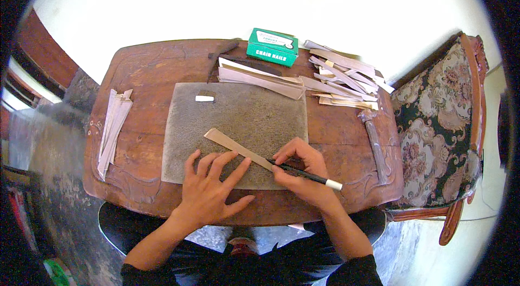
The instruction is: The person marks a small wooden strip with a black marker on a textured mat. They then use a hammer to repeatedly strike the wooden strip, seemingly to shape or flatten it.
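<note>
My right hand [303, 171] grips a black pen [304, 173] with a white end, its tip down at the right end of a narrow tan strip [236, 146]. The strip lies slantwise on a grey-brown textured mat [195, 123]. My left hand [208, 188] is spread, its fingertips along the near edge of the strip and the mat, thumb pointing right. A small white cap-like piece [205, 99] lies at the mat's upper left. The strip's right end is partly hidden by my right fingers.
The mat rests on a carved wooden table [146, 64]. At its left lies a bundle of pale strips [115, 129]. Beyond the mat are wider strips [260, 81], a green box [272, 48] and a strip pile [346, 77]. A hammer [375, 148] lies right, beside a floral chair [433, 129].
</note>
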A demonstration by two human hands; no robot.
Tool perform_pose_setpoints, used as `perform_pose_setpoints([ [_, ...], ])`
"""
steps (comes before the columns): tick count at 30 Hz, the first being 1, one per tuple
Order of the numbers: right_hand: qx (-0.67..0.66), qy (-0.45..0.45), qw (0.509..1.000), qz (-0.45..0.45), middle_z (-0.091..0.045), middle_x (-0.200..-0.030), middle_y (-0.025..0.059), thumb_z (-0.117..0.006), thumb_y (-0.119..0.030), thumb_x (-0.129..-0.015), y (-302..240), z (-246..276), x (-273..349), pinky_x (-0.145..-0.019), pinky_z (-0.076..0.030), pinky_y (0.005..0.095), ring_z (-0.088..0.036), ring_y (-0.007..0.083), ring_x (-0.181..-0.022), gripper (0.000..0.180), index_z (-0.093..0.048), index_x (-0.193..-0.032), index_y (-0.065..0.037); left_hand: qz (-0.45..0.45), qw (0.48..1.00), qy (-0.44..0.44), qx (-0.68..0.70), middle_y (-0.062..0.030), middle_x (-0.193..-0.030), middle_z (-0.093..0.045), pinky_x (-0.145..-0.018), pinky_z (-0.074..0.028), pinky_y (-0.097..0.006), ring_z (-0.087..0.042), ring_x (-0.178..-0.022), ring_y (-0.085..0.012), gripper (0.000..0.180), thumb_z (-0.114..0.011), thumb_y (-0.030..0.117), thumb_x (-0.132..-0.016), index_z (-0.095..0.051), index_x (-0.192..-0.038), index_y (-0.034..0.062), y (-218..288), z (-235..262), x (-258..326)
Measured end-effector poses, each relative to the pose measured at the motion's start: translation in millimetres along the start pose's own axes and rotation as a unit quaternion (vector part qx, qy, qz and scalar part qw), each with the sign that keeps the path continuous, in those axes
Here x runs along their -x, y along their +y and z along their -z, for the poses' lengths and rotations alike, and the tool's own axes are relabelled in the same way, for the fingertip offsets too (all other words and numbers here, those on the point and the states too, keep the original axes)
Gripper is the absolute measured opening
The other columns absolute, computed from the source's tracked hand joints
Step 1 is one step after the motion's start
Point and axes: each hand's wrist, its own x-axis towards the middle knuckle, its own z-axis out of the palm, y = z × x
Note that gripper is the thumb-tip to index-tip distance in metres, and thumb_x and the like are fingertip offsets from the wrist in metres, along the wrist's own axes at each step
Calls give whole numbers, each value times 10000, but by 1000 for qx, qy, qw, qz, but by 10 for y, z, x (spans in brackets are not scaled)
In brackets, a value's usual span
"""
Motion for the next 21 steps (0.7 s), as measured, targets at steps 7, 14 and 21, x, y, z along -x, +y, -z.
perform_pose_setpoints([
  [7, 32, 4, 999, -3, -640, -825, 62, -763, -25, -734, 45, -55, 17, -675, -512, 270, -626, 142, -730, 196, -589, -824, -37, 0, 1000, -2, -13, -33, -1360, -504, -1093, -258, -574, -434, -1207, -260, 700, -686, 567, -792, -574, -1378, 201, -4, -17, 10],
  [14, 75, 21, 997, 5, -636, -758, 65, -787, -57, -725, 61, -103, -19, -612, -466, 266, -610, 134, -694, 209, -582, -749, -28, -1, 1000, 9, -11, -31, -1351, -512, -1086, -271, -571, -447, -1198, -257, 691, -691, 567, -785, -587, -1364, 204, -7, -24, 8],
  [21, 69, 20, 997, 2, -637, -765, 72, -785, -43, -720, 73, -107, -26, -622, -472, 270, -612, 144, -697, 210, -576, -739, -26, 1, 1000, 9, -9, -26, -1351, -511, -1088, -270, -570, -442, -1200, -256, 689, -695, 566, -785, -588, -1363, 206, -5, -17, 9],
])
